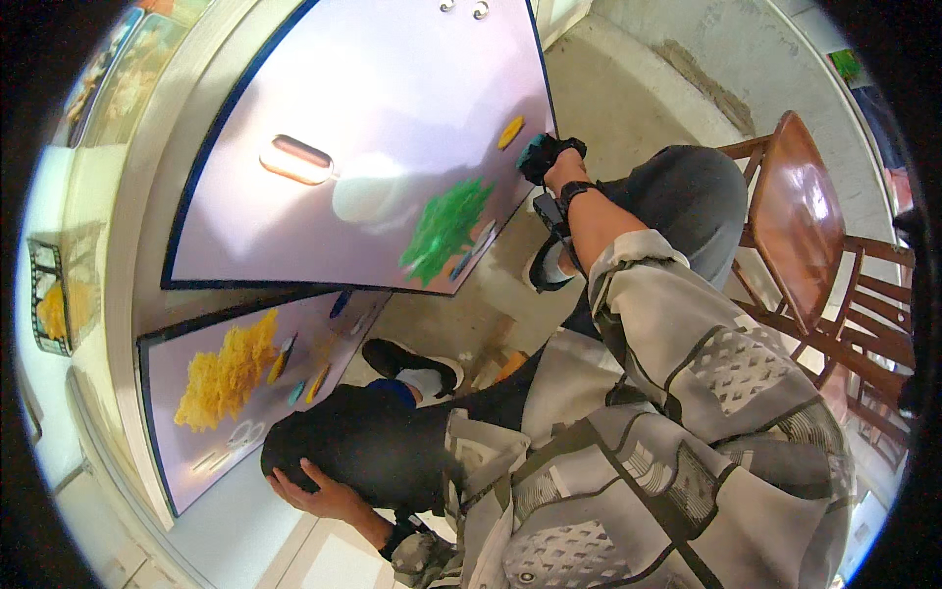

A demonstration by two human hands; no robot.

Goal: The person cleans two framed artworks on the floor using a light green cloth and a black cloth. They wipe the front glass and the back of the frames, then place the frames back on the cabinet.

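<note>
Bunched black and teal cloth fills my right hand, which is at the right edge of a glossy pale cabinet door. The cloth hides most of the fingers. A yellow shape and a green tree-like picture are on the door close by, and a recessed oval handle lies farther left. My left hand rests on my bent left knee, fingers apart, holding nothing. Below the first door, a second dark-edged panel bears a yellow tree-like picture and sits at an angle to it.
A brown wooden chair stands to my right. My shoes are on the concrete floor under the door. A low concrete ledge runs behind. Two round chrome fittings show at the door's top.
</note>
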